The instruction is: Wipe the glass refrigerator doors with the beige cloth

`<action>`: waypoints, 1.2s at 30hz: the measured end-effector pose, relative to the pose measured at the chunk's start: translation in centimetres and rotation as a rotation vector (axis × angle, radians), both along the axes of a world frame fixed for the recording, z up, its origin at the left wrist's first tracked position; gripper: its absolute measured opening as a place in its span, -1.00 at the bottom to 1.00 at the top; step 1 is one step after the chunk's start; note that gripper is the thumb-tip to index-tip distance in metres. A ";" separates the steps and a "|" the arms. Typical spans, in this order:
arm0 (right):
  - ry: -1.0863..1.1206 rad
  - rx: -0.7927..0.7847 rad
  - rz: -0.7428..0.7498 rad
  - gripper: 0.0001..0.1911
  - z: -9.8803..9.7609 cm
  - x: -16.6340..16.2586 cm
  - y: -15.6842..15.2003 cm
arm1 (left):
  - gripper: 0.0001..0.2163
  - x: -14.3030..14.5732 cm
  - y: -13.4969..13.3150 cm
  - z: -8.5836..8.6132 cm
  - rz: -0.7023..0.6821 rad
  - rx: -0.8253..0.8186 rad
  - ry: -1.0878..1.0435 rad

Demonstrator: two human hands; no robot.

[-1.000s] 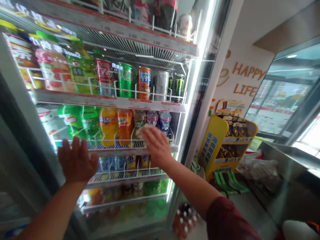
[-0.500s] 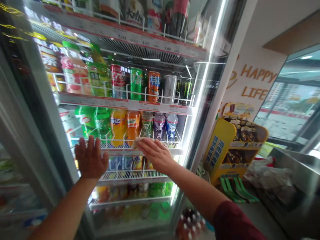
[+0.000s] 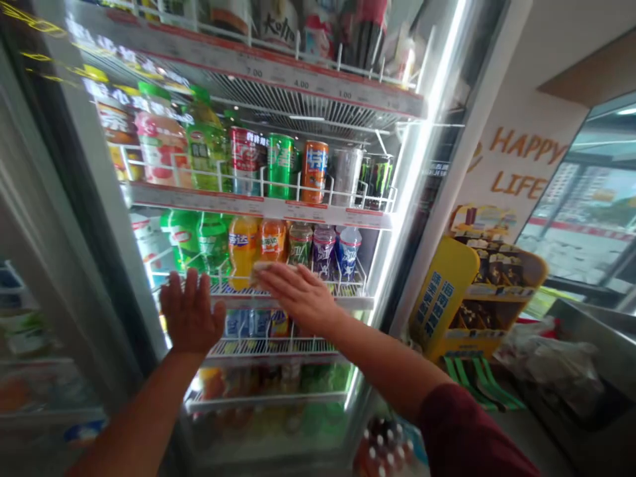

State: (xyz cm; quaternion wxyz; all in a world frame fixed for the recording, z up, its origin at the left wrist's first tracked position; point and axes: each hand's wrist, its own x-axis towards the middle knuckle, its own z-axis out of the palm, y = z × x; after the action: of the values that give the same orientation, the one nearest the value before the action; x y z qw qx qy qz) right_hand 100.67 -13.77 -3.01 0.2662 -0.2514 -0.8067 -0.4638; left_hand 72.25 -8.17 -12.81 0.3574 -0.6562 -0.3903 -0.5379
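Observation:
My left hand (image 3: 193, 315) is raised with its fingers up and the palm laid toward the glass door (image 3: 268, 434) of a lit drinks fridge. It looks flat against the pane and holds nothing. To its right, my right hand (image 3: 301, 295) presses a pale cloth (image 3: 257, 270) to the same glass. Only a small edge of the cloth shows at the fingertips; the hand covers the rest. Behind the glass near that hand stand an orange soda bottle (image 3: 242, 248) and a purple bottle (image 3: 324, 250).
Cans, including a green can (image 3: 281, 165), line the shelf above. The door's metal frame (image 3: 437, 199) rises on the right. Beyond it are a yellow display stand (image 3: 447, 291) and plastic bags (image 3: 556, 364) by a metal counter. Packed bottles (image 3: 385, 444) sit low by the door.
My right hand has slid left across the glass with the cloth, from in front of the second orange bottle toward the first. The left hand stays on the pane; the view has shifted slightly.

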 end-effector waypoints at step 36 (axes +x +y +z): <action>0.437 0.077 0.016 -0.18 4.4 -5.0 0.6 | -0.33 -4.5 -2.3 3.7 0.065 0.093 0.013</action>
State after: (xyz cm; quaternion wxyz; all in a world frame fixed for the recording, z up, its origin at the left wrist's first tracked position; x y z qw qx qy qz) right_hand 95.66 -13.18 1.37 0.4477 -0.3292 -0.7136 -0.4266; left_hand 67.74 -10.44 -9.06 0.4076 -0.6292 -0.3836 -0.5393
